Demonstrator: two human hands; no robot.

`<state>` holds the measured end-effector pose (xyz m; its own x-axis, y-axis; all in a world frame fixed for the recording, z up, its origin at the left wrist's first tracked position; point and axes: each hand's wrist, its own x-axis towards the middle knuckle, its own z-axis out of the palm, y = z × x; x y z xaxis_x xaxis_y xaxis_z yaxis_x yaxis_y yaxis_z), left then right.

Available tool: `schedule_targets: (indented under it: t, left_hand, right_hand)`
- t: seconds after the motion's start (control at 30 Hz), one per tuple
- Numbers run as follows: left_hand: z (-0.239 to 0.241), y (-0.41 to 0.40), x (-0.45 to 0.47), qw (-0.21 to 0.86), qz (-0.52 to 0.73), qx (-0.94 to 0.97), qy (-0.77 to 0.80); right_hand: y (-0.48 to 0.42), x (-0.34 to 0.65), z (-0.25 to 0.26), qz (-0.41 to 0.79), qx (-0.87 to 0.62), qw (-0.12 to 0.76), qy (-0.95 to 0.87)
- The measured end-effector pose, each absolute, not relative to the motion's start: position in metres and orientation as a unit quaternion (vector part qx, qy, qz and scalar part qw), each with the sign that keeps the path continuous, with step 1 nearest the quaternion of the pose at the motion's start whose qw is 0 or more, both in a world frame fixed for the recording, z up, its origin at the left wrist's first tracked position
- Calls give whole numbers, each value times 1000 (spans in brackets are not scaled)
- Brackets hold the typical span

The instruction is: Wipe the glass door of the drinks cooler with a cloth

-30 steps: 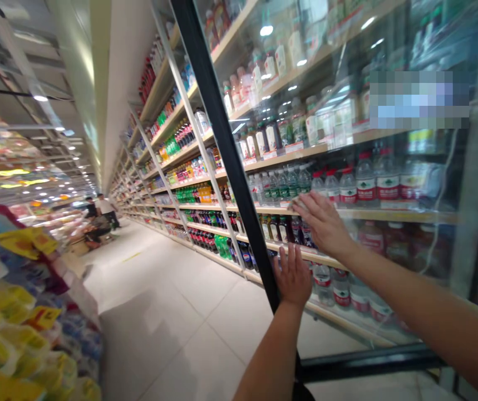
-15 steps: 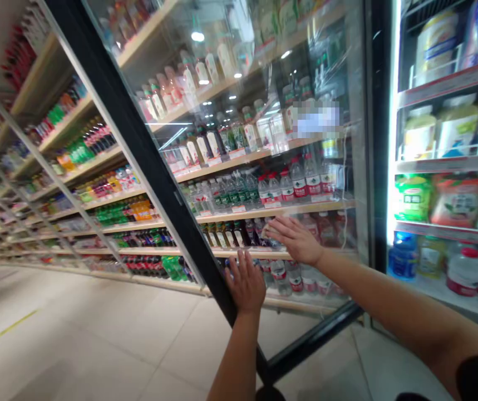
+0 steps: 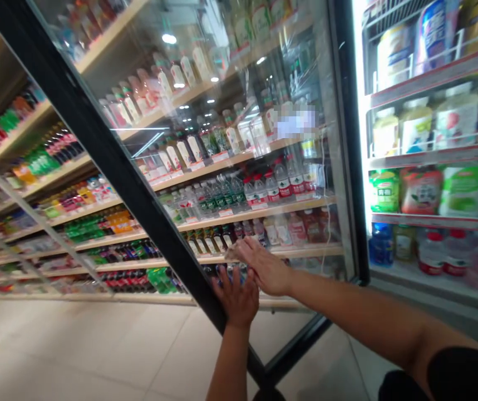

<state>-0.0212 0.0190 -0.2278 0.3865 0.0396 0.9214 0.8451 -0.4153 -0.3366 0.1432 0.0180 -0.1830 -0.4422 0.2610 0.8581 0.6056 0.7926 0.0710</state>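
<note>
A glass cooler door (image 3: 222, 111) with a black frame (image 3: 109, 161) stands swung out in front of me. Both my palms press flat on its lower glass. My left hand (image 3: 237, 298) is open, fingers spread, right beside the black frame edge. My right hand (image 3: 261, 268) is open too, fingers stretched leftward, just above and partly over the left hand. Neither hand holds anything. Through the glass I see shelves of bottled drinks and water bottles (image 3: 272, 186).
The open cooler interior (image 3: 430, 184) at right shows lit shelves with bottles and jars. Long aisle shelves of soft drinks (image 3: 75, 223) run off to the left. Pale floor tiles (image 3: 97, 356) lie below.
The view has swung right, bringing the open cooler into sight. Both hands slid lower on the glass and closer together; the right hand now overlaps the left.
</note>
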Motion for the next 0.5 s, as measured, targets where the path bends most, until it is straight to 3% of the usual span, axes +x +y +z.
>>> schedule_targets:
  t: [0.13, 0.23, 0.33, 0.5]
  left_hand:
    - [-221, 9, -14, 414, -411, -717, -382]
    - [-217, -1, -2, 417, -412, -703, -402]
    - [-209, -8, 7, 447, -426, -682, -392]
    - [-183, 5, 5, 465, -466, -636, -402]
  right_hand:
    - [12, 168, -156, -165, -235, 481, -828]
    - [28, 200, -143, -231, -341, 527, -744]
    - [55, 221, -146, -285, -450, 527, -662]
    - [84, 221, -157, -352, -454, 510, -640]
